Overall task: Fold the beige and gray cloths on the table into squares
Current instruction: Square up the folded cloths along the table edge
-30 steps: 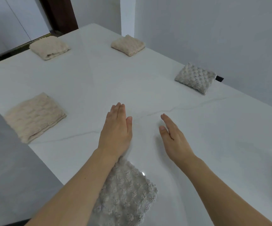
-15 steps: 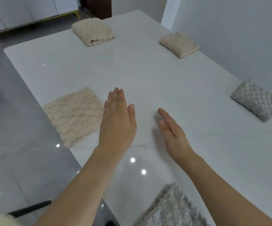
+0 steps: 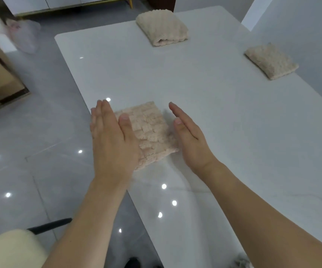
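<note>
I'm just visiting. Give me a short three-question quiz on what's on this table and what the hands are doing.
1. True or false: the left hand grips the nearest beige cloth.
2. How many folded beige cloths lie on the white table?
3. The right hand is: A) open beside the cloth, B) pinching it, C) out of view.

Key: 1 false, its fingers are straight. 2 three: the nearest, the far thick one, the right one. 3 A.

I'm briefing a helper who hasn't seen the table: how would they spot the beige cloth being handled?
On the white table, look at its near left edge. The flat beige cloth lies there between the left hand and right hand; the other two beige cloths sit far back.
</note>
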Tool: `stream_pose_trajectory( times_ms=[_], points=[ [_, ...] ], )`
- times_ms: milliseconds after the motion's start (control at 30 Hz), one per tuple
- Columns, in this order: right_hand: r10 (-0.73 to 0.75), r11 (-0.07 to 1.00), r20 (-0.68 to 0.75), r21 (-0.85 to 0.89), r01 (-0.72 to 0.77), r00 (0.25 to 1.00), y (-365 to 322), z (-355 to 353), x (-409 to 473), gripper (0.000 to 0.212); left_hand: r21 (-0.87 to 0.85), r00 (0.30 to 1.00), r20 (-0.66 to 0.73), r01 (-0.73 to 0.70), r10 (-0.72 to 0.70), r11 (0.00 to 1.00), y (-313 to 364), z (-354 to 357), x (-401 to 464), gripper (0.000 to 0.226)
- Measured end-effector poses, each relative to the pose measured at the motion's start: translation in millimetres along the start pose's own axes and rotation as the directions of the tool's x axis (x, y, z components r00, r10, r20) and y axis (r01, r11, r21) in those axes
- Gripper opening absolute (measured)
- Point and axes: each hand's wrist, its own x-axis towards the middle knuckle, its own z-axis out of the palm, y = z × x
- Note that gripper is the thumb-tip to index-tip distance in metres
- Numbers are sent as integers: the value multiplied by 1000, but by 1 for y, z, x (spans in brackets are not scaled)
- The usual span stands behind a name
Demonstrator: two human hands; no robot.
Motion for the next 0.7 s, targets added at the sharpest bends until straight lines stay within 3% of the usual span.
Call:
stream_pose_trajectory(
  times_ms=[100, 233, 500, 600, 700],
  points=[
    [3, 1000, 34, 9, -3, 999, -2, 11, 12, 42, -81, 997, -3, 80, -81, 993, -7, 7, 0, 56],
    [14, 1000, 68, 16, -15, 998, -3, 19, 18, 43, -153, 997, -7, 76, -78, 985, -8, 12, 1, 56],
    [-18, 998, 122, -63, 26, 992, 0, 22, 18, 46, -65, 1000, -22, 4, -6, 998, -13, 20, 1, 55],
    [-79, 947, 149, -297, 121, 986, 4, 28, 20, 49, 36, 1000, -11, -3, 3, 999, -20, 24, 0, 56],
    [-109, 644, 173, -738, 202, 979, 15, 32, 25, 54, 268, 1000, -4, -7, 8, 963, -31, 28, 0, 62]
  ],
)
